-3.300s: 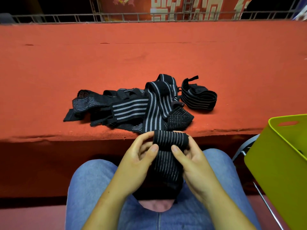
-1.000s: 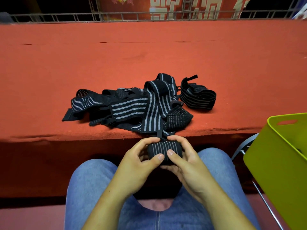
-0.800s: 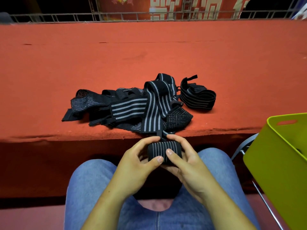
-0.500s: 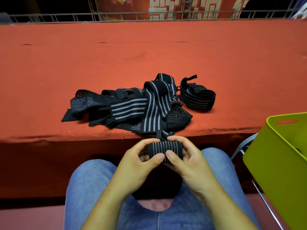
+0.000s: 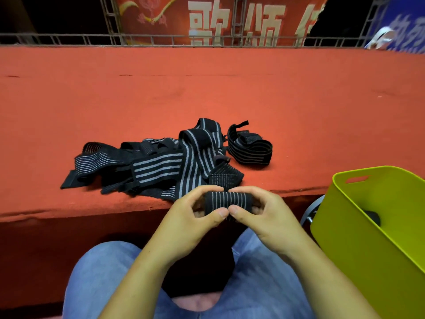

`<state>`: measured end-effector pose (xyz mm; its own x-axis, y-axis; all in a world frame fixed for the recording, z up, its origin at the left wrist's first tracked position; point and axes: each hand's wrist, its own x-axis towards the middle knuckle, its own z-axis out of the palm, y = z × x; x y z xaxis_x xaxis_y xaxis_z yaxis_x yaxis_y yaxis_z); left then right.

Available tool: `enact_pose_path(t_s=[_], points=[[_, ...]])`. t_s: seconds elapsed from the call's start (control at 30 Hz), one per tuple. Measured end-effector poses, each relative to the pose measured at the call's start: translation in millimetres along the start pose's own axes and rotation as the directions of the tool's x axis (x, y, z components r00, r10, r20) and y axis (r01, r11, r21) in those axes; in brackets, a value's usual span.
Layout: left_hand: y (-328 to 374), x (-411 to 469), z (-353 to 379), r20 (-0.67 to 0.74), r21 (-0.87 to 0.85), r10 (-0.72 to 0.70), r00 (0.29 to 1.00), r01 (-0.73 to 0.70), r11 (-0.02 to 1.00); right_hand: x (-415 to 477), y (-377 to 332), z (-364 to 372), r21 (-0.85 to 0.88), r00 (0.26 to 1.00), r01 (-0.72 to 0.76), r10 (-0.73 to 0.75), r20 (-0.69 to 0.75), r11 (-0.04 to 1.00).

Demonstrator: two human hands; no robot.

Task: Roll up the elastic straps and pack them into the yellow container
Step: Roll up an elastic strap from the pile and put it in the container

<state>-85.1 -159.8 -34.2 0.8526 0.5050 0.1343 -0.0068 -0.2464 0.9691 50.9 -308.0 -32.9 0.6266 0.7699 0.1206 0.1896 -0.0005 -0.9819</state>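
A black elastic strap with thin grey stripes is wound into a tight roll [image 5: 226,201] held over my lap, just below the table edge. My left hand [image 5: 193,217] grips its left end and my right hand [image 5: 264,217] grips its right end, thumbs meeting underneath. A heap of loose striped straps [image 5: 161,166] lies on the red table close to the edge. One coiled strap [image 5: 250,149] sits to the heap's right. The yellow container [image 5: 358,238] stands at my right, with something dark [image 5: 372,218] inside it.
The red felt table [image 5: 207,93] stretches far back to a metal railing [image 5: 161,39] with a red banner behind. My knees in blue jeans [image 5: 103,279] are below the hands. A grey metal chair part [image 5: 310,211] shows beside the container.
The hanging length of strap has been wound up into the roll. The roll has risen slightly toward the table edge, and my thumbs have come together under it.
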Motion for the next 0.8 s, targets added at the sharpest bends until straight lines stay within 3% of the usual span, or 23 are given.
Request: enact_pose_path(t_s=[0.13, 0.2, 0.3, 0.4, 0.6, 0.8], points=[[16.4, 15.5, 10.2, 0.006, 0.058, 0.038, 0.999, -0.038, 0.998, 3.1, -8.6, -19.1, -0.063, 0.999, 0.038, -0.039, -0.011, 0.997], [23.4, 20.6, 17.1, 0.022, 0.099, 0.062, 0.998, -0.064, 0.993, 5.2, -17.5, -35.9, -0.216, 0.996, 0.083, -0.076, 0.038, 0.973], [33.7, 28.8, 32.3, 0.068, 0.186, 0.102, 0.992, -0.113, 0.976, 7.9, -35.7, -62.9, -0.593, 0.977, 0.213, -0.169, 0.128, 0.777], [39.5, 38.6, 50.6, 0.092, 0.253, 0.108, 0.99, -0.128, 0.959, 11.2, -50.6, -81.9, -0.774, 0.955, 0.297, -0.166, 0.247, 0.558], [51.9, 56.5, 94.6, 0.141, 0.287, 0.153, 0.978, -0.188, 0.939, 12.2, -70.9, -126.0, -0.856, 0.941, 0.338, -0.119, 0.317, 0.391], [61.1, 65.9, 134.7, 0.166, 0.158, 0.132, 0.977, -0.159, 0.975, 8.6, -73.0, -175.7, -0.862, 0.947, 0.321, -0.122, 0.298, 0.392]])
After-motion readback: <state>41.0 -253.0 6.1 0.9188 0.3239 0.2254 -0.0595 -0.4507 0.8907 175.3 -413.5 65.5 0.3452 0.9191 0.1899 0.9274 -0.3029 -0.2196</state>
